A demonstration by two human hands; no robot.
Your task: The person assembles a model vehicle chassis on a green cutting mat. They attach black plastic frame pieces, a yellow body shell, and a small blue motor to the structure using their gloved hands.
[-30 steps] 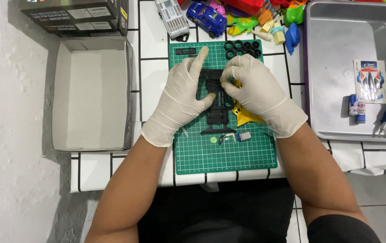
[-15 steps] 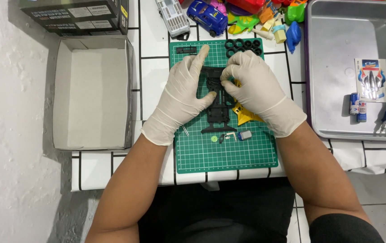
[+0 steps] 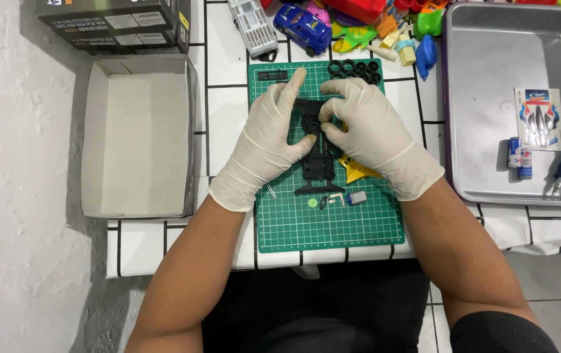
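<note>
step: fitting a part onto the flat black plastic toy-car chassis (image 3: 312,153) lying mid green gridded cutting mat (image 3: 330,216) | left hand (image 3: 269,144) presses it flat | right hand (image 3: 372,134) pinches its top end | next: likely firm, aligned push

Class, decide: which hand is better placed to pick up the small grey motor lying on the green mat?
Probably the right hand. The motor lies just below its wrist, right of the black chassis; the left hand would have to cross the chassis.
</note>
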